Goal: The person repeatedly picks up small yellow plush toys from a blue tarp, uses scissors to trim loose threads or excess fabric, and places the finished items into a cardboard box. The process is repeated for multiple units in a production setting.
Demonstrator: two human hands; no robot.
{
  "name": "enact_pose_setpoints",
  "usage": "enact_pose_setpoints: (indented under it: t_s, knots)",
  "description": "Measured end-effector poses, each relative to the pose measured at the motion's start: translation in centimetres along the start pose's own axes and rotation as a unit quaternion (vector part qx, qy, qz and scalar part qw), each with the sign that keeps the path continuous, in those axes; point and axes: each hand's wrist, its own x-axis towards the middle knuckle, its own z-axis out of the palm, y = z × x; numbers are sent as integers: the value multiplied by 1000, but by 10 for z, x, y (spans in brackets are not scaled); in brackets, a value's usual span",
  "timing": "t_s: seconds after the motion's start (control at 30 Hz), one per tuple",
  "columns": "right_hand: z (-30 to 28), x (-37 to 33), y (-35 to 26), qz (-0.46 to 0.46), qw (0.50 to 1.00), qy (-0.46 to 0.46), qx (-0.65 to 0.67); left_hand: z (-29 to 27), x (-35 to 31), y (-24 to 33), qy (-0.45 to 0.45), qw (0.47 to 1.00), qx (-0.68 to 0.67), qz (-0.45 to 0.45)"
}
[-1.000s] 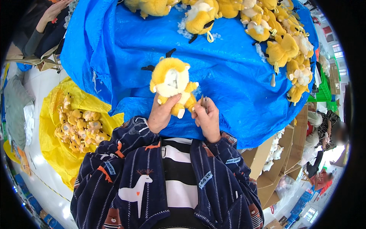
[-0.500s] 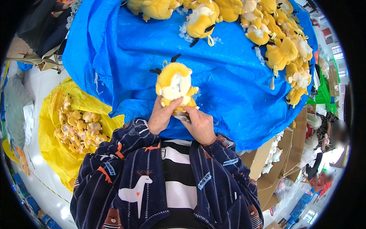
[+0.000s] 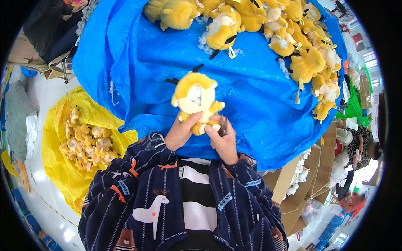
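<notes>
A yellow and cream plush toy (image 3: 196, 94) with dark horns faces up in front of me, above the blue sheet. White stuffing shows through an opening in its face. My left hand (image 3: 180, 131) is closed around its lower left side, thumb across the belly. My right hand (image 3: 226, 144) is at the toy's lower right, fingers bent around a small shiny metal tool (image 3: 223, 124) whose kind I cannot make out. The right thumb lies against the toy's foot.
Blue sheeting (image 3: 167, 50) covers the work surface. Several similar plush toys (image 3: 307, 65) are heaped along its far and right edges, with tufts of stuffing. At left a yellow sack (image 3: 58, 167) holds more toys. Cardboard boxes (image 3: 301, 196) stand at right; people are farther off.
The toy has shifted slightly right and down, still in my left hand. My right hand has moved outward a little, and the metal tool has swung up beside the toy's right side.
</notes>
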Motion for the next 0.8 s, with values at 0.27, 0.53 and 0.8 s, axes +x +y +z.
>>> enact_pose_setpoints:
  t_s: [0.27,0.53,0.8]
  knots:
    - [-10,12,-2,-365,838,28,-404,-7,-4,20,49,966,200,155]
    - [-13,6,10,-340,783,-69,-515,7,8,35,54,998,7,24]
    - [-15,0,-20,-47,969,32,-242,-4,2,33,30,999,9,23]
